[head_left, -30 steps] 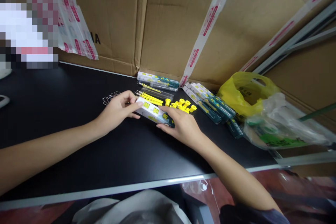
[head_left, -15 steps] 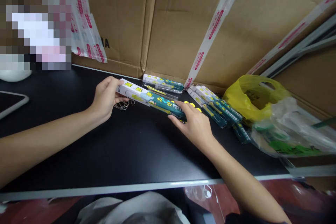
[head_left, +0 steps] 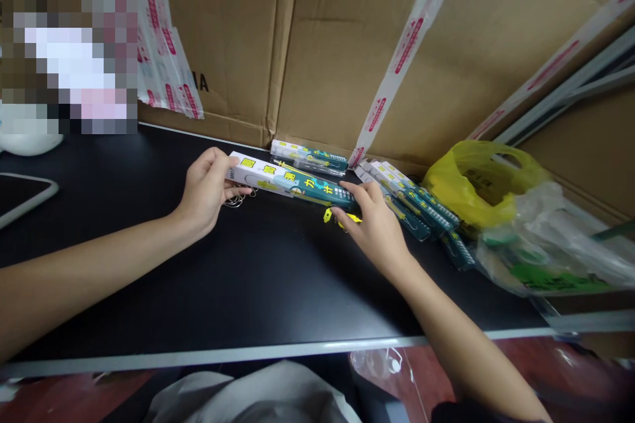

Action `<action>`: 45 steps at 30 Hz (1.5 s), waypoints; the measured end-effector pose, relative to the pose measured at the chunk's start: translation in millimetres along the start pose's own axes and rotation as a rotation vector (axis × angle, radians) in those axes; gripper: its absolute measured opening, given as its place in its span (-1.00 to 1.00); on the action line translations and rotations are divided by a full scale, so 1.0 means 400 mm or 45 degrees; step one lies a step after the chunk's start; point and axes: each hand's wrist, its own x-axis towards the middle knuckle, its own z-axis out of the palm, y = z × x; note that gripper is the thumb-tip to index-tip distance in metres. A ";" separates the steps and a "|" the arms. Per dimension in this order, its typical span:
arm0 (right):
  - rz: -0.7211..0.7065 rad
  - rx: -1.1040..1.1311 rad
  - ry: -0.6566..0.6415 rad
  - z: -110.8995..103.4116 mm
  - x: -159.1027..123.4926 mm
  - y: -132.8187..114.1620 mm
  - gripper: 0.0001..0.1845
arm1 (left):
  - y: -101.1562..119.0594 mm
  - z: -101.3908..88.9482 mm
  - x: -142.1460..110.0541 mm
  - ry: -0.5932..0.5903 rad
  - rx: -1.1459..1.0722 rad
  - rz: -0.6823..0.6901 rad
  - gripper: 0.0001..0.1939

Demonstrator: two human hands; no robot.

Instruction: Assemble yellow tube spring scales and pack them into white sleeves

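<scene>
My left hand [head_left: 206, 192] pinches the white end of a long, slim spring scale box [head_left: 292, 182], white on one half and teal on the other, with yellow characters. At the teal end, the fingers and thumb of my right hand [head_left: 374, 225] close round it. The box is held above the black table, its right end lower. Small yellow pieces [head_left: 328, 215] show below the box near my right thumb, partly hidden. Thin metal rings or hooks [head_left: 235, 198] lie under my left fingers. Behind, a clear tube with a yellow part [head_left: 288, 167] is partly covered.
Another such box [head_left: 308, 153] lies against the cardboard at the back. Several more boxes [head_left: 411, 192] are piled at right, beside a yellow plastic bag [head_left: 471, 192] and a clear bag [head_left: 546, 251]. A phone-like device [head_left: 27, 198] lies at the left of the black table [head_left: 238, 297].
The box has shifted slightly right and its tilt has lessened, with both hands still on it. More of the yellow pieces below it now shows at left.
</scene>
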 end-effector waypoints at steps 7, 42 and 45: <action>-0.029 0.476 0.106 0.016 0.019 0.037 -0.57 | -0.002 0.002 -0.006 -0.091 -0.004 0.051 -0.73; -0.030 0.366 0.050 0.129 0.288 0.315 -0.70 | -0.146 0.231 0.236 -0.775 1.955 0.674 -0.56; -0.033 0.372 0.003 0.143 0.305 0.312 -0.71 | -0.145 0.219 0.224 -0.798 1.901 0.705 -0.57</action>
